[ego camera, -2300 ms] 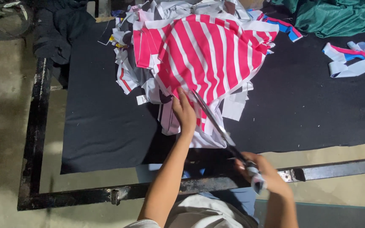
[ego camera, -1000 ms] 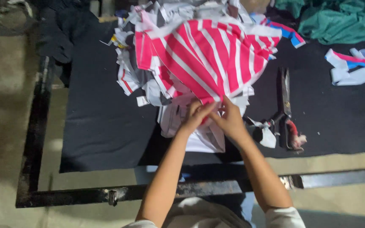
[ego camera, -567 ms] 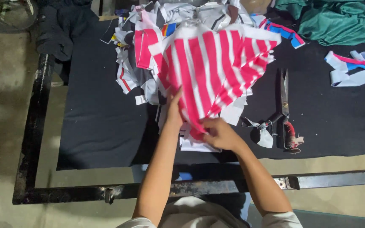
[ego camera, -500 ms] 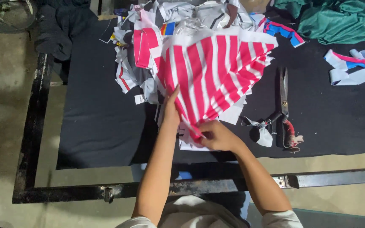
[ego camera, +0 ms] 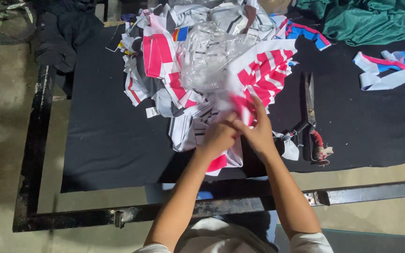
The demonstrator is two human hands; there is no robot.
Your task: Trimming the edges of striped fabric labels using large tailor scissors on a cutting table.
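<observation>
Both hands, left hand point(ego camera: 219, 136) and right hand point(ego camera: 258, 131), are pinching the striped cloth point(ego camera: 263, 75) near the black mat point(ego camera: 108, 140)'s front edge. Bare mat is lying open to the left. Cloth is now bunched, no longer spread flat as before.

On the black cloth-covered worktable point(ego camera: 108, 145), the heap of pink-and-white striped fabric pieces point(ego camera: 188, 70) lies toward the far middle. The left hand point(ego camera: 219, 138) and right hand point(ego camera: 258, 131) meet at the heap's near edge, touching the pink-and-white striped cloth piece point(ego camera: 263, 75). Just right of the right hand lie the large metal shears point(ego camera: 310, 117), blades pointing away. Farther right rest loose blue-and-white fabric strips point(ego camera: 390, 75); behind them, at the far right corner, a bundle of green cloth point(ego camera: 366, 21). A black metal frame point(ego camera: 38, 140) borders the table's left and near sides.
</observation>
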